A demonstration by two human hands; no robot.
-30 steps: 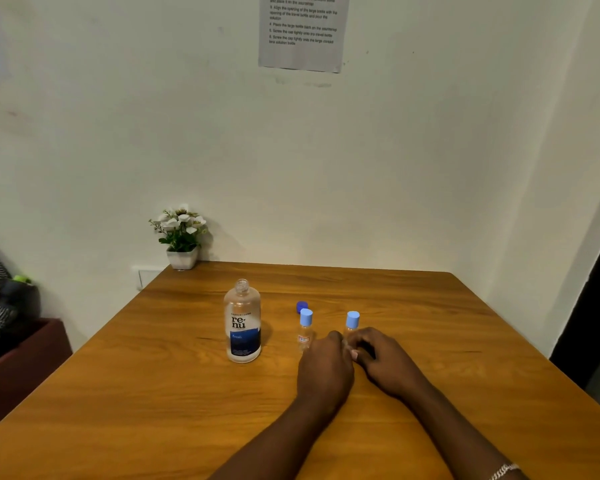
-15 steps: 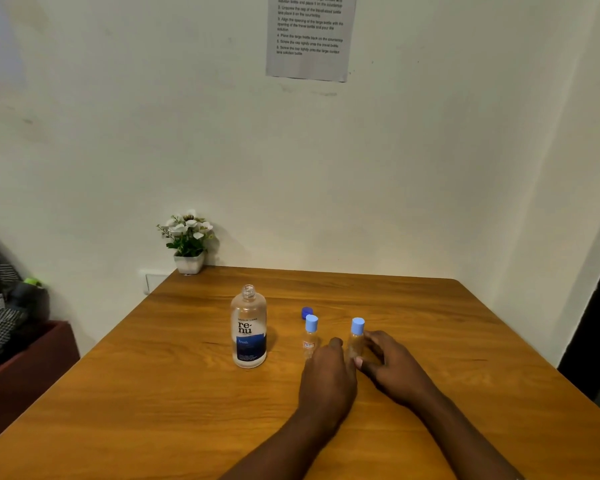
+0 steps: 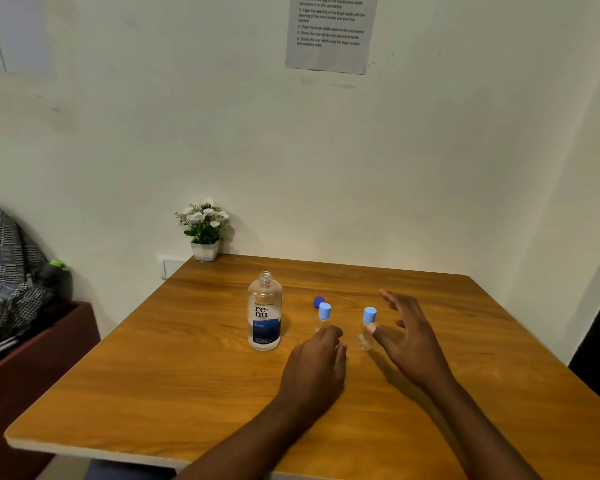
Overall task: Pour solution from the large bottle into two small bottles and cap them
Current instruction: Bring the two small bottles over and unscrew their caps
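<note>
wooden desk [image 3: 187, 375] in a white-walled corner carries the large bottle [image 3: 264, 311], upright and uncapped, its dark blue cap [image 3: 318, 301] lying just behind the left small bottle [image 3: 324, 318], which like the right small bottle [image 3: 367, 329] stands upright and capped just beyond the hands. left hand [image 3: 317, 362] rests on the desk, fingers loosely curled and gripping nothing, directly before the left small bottle and hiding its base, with the large bottle near on its left. right hand [image 3: 407, 336] hovers spread wide, thumb tip at the right small bottle's side, touching or just short i cannot tell.
</note>
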